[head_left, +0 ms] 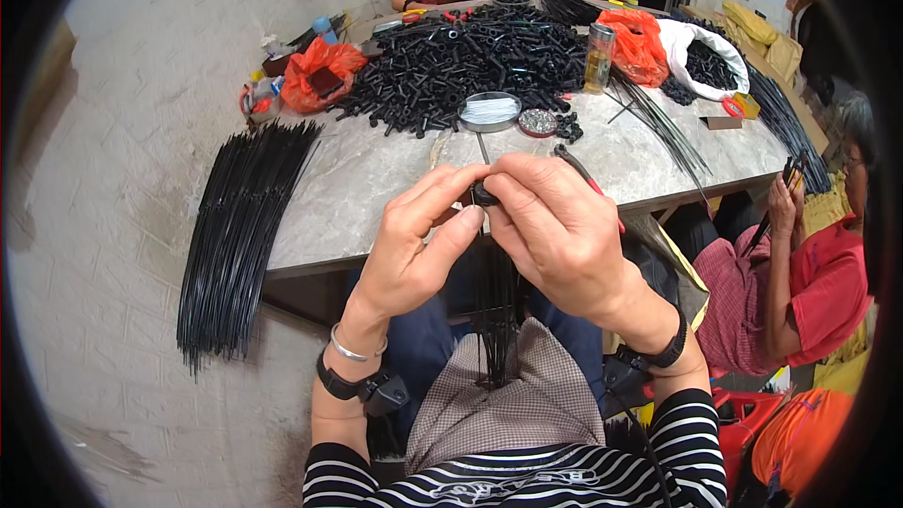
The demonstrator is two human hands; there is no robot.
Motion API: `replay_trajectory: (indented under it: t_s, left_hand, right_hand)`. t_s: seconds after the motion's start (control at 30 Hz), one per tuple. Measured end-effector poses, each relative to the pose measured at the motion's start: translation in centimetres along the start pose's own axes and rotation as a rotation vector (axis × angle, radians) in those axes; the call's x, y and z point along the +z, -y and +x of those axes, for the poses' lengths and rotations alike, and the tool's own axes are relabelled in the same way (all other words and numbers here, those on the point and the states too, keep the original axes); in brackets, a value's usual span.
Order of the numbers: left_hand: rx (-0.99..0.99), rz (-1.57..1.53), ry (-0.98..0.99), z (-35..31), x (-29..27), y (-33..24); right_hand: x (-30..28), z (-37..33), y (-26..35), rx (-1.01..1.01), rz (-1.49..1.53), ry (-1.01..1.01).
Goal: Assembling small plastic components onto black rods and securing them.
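Note:
My left hand point(419, 240) and my right hand point(564, 230) meet in front of me, fingertips pinched on a small black plastic piece point(483, 194). Its exact form is mostly hidden by the fingers. A thin dark rod points away from it toward the table. Below the hands a bundle of thin black rods point(496, 310) hangs down over the checked cloth on my lap; whether it joins the piece I cannot tell. Just beyond my right hand lie pliers point(576, 166) with a red handle, partly covered by the hand.
A big heap of black plastic parts point(470, 56) covers the table point(376, 183). Nearer stand a dish of white sticks point(490, 113) and a tin of small metal bits point(538, 123). Black rods point(245, 226) overhang the left edge. A co-worker point(809, 273) sits close at right.

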State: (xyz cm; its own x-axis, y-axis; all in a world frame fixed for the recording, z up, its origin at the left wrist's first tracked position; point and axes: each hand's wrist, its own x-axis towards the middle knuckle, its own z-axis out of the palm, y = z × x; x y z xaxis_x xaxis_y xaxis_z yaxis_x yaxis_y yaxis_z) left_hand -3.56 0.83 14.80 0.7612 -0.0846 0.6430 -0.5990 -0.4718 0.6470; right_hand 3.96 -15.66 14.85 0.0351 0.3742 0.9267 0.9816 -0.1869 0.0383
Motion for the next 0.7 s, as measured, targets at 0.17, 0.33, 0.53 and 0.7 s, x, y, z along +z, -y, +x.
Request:
replay_trajectory:
  t_s: [0.17, 0.33, 0.53, 0.7]
  left_hand:
    - [-0.070, -0.095, -0.051, 0.0, 0.4, 0.2]
    - [-0.036, -0.068, -0.044, -0.1, 0.2, 0.5]
    - [-0.037, -0.038, -0.062, -0.2, 0.4, 0.0]
    - [-0.054, 0.001, -0.063, -0.2, 0.5, -0.3]
  right_hand:
    - [0.3, -0.1, -0.1, 0.180, 0.195, -0.004]
    - [0.6, -0.4, -0.2, 0.365, 0.519, -0.037]
    - [1.2, -1.0, -0.1, 0.333, 0.482, -0.116]
    - [1.6, -1.1, 0.1, 0.208, 0.257, -0.158]
